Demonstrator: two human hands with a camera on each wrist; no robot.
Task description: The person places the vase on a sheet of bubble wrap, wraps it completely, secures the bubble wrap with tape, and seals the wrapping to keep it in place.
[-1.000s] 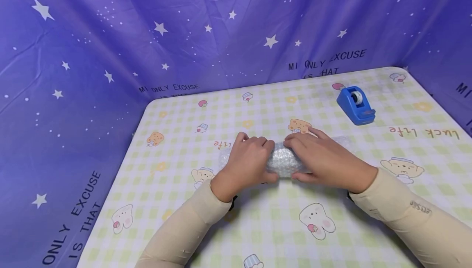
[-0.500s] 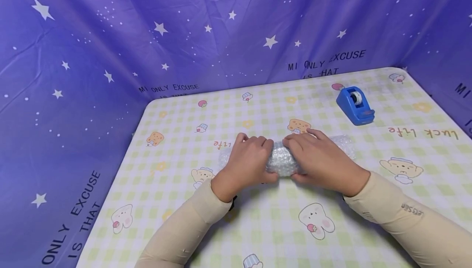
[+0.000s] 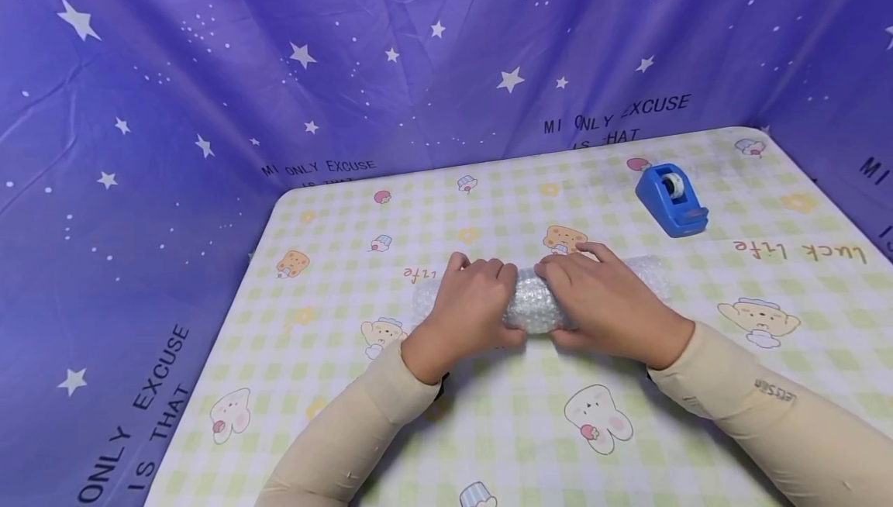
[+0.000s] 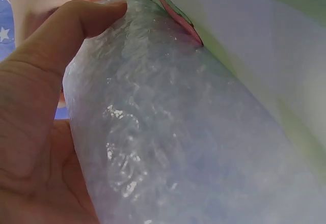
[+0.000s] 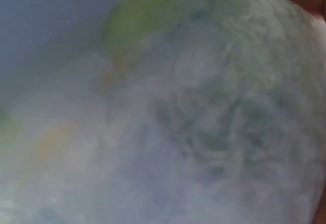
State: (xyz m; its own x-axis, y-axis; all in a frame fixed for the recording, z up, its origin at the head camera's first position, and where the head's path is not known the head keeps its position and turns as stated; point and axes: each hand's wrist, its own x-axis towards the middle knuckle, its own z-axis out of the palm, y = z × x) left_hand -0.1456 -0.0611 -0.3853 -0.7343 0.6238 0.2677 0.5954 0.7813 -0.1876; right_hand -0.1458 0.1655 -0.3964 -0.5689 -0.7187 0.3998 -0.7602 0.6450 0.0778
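Note:
A roll of bubble wrap (image 3: 536,302) lies crosswise on the table, its clear ends showing past both hands. The left hand (image 3: 469,307) grips its left part, fingers curled over the far side and thumb on the near side. Beside it the right hand (image 3: 614,301) holds the right part the same way, a short gap between the two. In the left wrist view the shiny bubble wrap (image 4: 142,132) fills the middle, with the left thumb along it. The right wrist view shows blurred bubble wrap (image 5: 219,122) close up. Whether anything is inside the roll, I cannot tell.
A blue tape dispenser (image 3: 673,201) with a roll of tape stands at the back right of the table. The table (image 3: 314,383) has a green checked cover with cartoon prints. A purple star-patterned curtain (image 3: 391,96) hangs behind and along the sides.
The right hand and forearm have shifted slightly left, showing more of the bubble wrap's right end. The left hand keeps its place.

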